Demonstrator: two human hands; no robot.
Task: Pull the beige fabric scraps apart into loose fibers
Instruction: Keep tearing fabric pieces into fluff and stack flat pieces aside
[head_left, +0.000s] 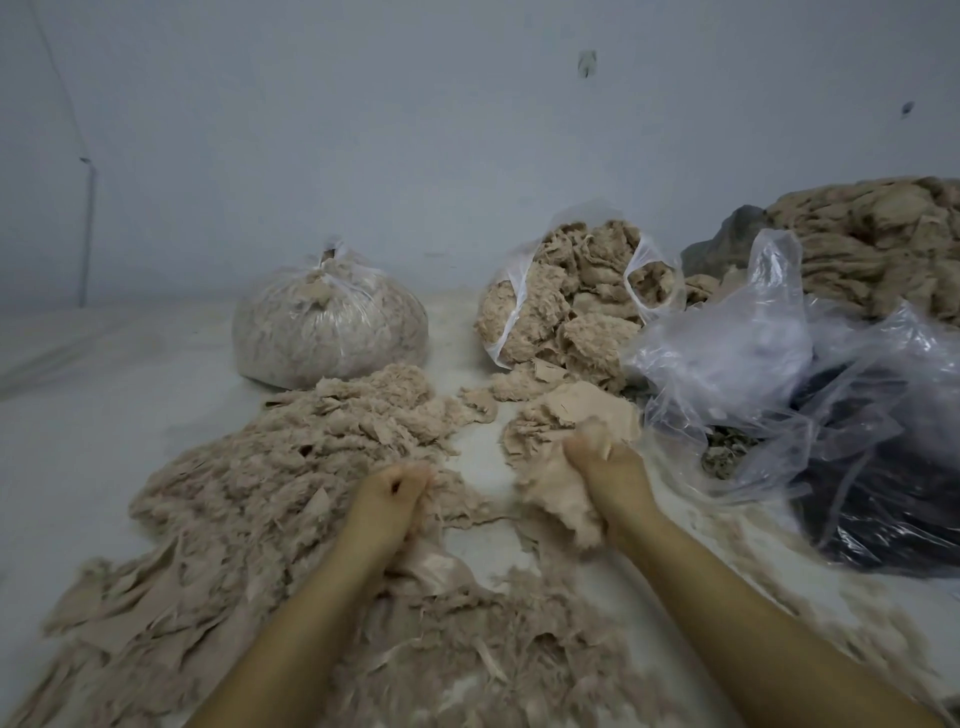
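The left hand is curling into a fist on a tuft of fiber at the near edge of the big pile, while the right hand is gripping a pale wad of partly shredded fabric that is hanging down beside the wrist. The two hands are sitting well apart, and motion blur is hiding the fingertips, so the exact pinch is hard to read.

Judging by what is lying about, the work is well under way but not nearly finished. The big pile is spreading from the near left toward the middle, mostly fluffy, though flat scraps are showing at its near-left edge and seemingly waiting to be pulled. A tied bag of fiber is standing far left of centre, probably finished stuff. An open bag far right of centre is spilling matted clumps, and a small heap of flat pieces is lying just beyond the right hand. A further mound is rising at the far right behind crumpled plastic. All that is probably awaiting shredding.
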